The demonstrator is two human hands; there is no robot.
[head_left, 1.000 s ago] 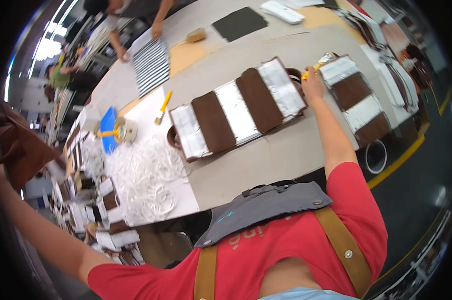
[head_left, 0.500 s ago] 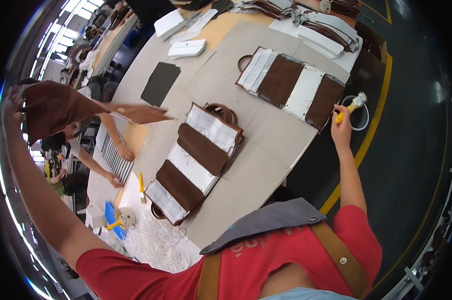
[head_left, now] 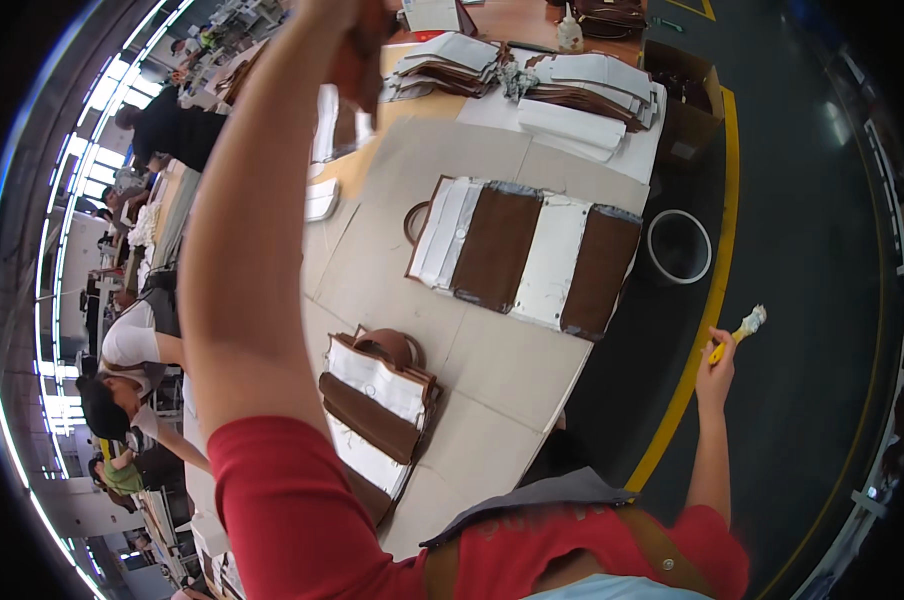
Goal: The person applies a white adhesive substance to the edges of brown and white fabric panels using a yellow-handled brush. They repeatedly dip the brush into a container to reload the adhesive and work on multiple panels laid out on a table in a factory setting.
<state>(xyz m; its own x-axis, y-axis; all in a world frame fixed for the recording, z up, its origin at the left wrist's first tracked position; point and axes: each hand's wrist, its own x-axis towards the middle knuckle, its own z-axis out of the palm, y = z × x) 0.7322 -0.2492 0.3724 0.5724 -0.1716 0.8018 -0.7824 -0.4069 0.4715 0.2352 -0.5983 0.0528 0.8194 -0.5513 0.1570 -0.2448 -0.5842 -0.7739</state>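
My left arm reaches up and forward across the table, and my left hand (head_left: 334, 12) is blurred at the top edge, its fingers hidden. A brown leather piece (head_left: 364, 62) hangs from it. Off the table's right side, my right hand (head_left: 714, 378) is closed round the yellow handle of a brush (head_left: 740, 330) with pale, coated bristles. Between them on the table lies an opened-out bag panel (head_left: 499, 245) in brown and white with a handle loop. A second, similar bag panel (head_left: 380, 405) lies nearer, partly behind my left arm.
Stacks of white-and-brown pieces (head_left: 597, 85) lie at the table's far end, beside a small bottle (head_left: 569, 35). A cardboard box (head_left: 687, 110) and a white-rimmed bucket (head_left: 680, 245) stand right of the table. A co-worker (head_left: 137, 390) is at the left.
My left hand has swung from the far left to the top with the leather piece. My right hand has moved lower and outward with the brush. The view has shifted.
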